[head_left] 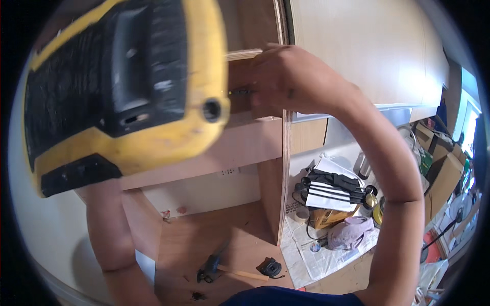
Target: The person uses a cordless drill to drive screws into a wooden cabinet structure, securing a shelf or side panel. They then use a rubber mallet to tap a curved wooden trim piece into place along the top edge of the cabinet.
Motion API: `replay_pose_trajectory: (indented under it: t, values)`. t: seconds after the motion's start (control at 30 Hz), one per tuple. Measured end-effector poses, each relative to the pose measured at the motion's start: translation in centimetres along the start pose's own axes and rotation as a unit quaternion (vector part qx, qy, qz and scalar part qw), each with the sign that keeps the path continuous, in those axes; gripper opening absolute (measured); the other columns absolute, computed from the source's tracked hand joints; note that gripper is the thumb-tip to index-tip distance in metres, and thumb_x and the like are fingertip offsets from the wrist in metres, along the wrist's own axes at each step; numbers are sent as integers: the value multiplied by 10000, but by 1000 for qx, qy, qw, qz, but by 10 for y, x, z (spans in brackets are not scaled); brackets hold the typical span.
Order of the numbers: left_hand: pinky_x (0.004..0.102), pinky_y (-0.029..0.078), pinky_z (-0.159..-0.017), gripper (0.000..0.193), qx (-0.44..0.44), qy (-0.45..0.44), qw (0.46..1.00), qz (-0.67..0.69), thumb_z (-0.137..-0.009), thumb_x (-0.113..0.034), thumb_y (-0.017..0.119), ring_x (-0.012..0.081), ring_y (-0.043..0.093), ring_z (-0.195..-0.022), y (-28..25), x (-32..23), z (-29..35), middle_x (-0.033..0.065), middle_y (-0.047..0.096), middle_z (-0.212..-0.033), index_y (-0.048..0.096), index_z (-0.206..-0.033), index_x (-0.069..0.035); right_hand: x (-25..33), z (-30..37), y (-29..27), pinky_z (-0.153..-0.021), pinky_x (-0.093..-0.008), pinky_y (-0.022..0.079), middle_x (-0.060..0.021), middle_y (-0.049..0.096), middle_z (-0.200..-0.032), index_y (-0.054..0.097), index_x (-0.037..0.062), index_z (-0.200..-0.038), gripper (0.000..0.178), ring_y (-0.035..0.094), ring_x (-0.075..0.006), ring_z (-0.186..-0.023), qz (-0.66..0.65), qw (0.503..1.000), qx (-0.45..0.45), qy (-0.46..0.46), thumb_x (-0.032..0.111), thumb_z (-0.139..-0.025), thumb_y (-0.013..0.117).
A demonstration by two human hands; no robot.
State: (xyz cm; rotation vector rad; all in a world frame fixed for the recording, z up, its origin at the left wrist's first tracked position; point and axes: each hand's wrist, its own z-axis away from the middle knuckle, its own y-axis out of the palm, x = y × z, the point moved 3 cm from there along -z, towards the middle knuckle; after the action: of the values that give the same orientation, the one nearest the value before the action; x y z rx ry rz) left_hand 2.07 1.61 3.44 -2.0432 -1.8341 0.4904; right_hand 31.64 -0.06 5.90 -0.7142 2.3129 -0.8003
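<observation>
A yellow and black cordless drill (168,143) fills the upper left, its battery end close to me. My left forearm (109,224) rises behind it. The drill hides my left hand, which holds it up. A thin dark bit or screw (240,92) runs between the drill and my right hand (286,76). That hand is at the upright edge of a wooden cabinet (286,178), just below a crosswise panel edge. Its fingers are curled inward, and what they grip is hidden.
On the cabinet's bottom board lie a wooden-handled hammer (242,273) and a black tape measure (269,267). To the right, a covered counter (301,265) carries papers, black rods, a box and a lilac cloth (349,233). Pale cupboard doors (357,46) stand upper right. Cardboard boxes (444,173) are beyond.
</observation>
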Motion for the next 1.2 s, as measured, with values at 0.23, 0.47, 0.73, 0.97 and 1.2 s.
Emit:
replay_pose_trajectory:
  t: [0.23, 0.47, 0.73, 0.97, 1.2]
  values:
    - [437, 538, -957, 182, 5, -19, 999, -51, -911, -82, 713, 266, 688, -1061, -69, 53, -26, 157, 724, -1097, 652, -1078, -46, -2, -25, 20, -777, -466, 564, -191, 737, -847, 795, 57, -942, 215, 709, -393, -841, -15, 997, 74, -2, 215, -797, 809]
    - [394, 555, -900, 220, 22, -11, 999, -43, -877, -90, 763, 232, 701, -1007, -23, 47, -15, 135, 739, -1061, 679, -1075, -45, 1, -18, 23, -826, -454, 562, -159, 753, -941, 759, 61, -1093, 317, 719, -353, -944, -12, 987, 153, 55, 171, -802, 818]
    - [345, 574, -835, 264, 34, 0, 998, -59, -838, -100, 820, 193, 716, -944, -7, 42, -35, 110, 757, -1019, 711, -1072, -43, -10, -4, 38, -892, -423, 566, -158, 745, -1087, 685, 121, -1293, 470, 706, -333, -1019, 14, 986, 162, 21, 196, -843, 797]
    - [303, 591, -778, 303, 43, 2, 995, -89, -805, -109, 871, 160, 729, -890, 23, 28, -44, 88, 772, -983, 739, -1069, -42, -11, 8, 41, -884, -415, 570, -153, 741, -1104, 708, 137, -1264, 455, 701, -324, -1036, -42, 990, 125, 47, 187, -821, 797]
    - [281, 599, -767, 324, 58, -1, 992, -113, -789, -119, 896, 139, 736, -859, 27, 23, -48, 74, 781, -961, 756, -1070, -39, -20, 2, 57, -888, -421, 568, -161, 743, -1099, 706, 102, -1261, 445, 701, -331, -1043, 58, 993, 99, 11, 177, -831, 788]
